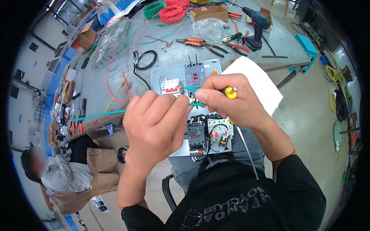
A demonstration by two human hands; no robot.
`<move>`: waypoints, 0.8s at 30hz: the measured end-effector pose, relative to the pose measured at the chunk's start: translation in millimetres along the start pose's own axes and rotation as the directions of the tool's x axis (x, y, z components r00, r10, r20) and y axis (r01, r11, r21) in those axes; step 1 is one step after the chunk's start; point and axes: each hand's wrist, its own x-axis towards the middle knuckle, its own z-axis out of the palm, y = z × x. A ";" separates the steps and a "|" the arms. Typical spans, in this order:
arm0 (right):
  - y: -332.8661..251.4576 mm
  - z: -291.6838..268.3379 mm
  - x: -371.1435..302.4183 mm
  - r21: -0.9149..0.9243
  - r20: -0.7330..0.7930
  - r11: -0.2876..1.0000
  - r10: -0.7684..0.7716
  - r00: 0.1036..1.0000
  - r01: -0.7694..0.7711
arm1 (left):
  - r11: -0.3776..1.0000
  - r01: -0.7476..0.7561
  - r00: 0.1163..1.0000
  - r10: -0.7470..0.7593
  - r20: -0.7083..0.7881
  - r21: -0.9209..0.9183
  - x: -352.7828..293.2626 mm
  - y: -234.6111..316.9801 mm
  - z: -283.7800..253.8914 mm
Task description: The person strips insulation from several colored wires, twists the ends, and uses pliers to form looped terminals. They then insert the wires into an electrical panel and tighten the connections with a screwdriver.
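Observation:
A green wire (102, 114) runs from the left into my closed left hand (154, 125). It comes out bent between both hands, with its stripped end near the white breaker with red levers (170, 87). The thumb and fingers of my right hand (237, 98) pinch the wire's bend. That hand also grips a yellow-and-black screwdriver (247, 151), its long shaft pointing down toward me. Below the hands lies a metal mounting plate (176, 153), partly hidden by them, bearing a dark moulded-case breaker (195, 74), a black contactor (196, 135) and further white components (220, 131).
White paper (252, 79) lies right of the plate. Farther back are pliers (202, 44), a cordless drill (256, 27), a plastic bag (208, 30), a cardboard box (210, 13) and red wire coils (172, 14). A coiled black cable (146, 61) lies left. Another person (67, 173) sits at left.

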 end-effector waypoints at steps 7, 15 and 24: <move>12.2 20.5 -7.3 -0.012 -0.181 0.995 -0.102 0.978 0.102 | 0.994 0.071 0.990 -0.060 -0.131 0.084 -11.3 5.1 14.6; 19.5 37.7 -17.0 -0.246 -0.372 0.906 -0.416 0.830 0.344 | 0.958 0.283 0.921 -0.282 -0.270 -0.038 -8.1 36.7 35.1; 20.4 7.3 -16.0 -0.219 -0.238 0.926 -0.357 0.903 0.308 | 0.904 0.245 0.917 -0.333 -0.218 -0.350 -1.2 18.1 55.2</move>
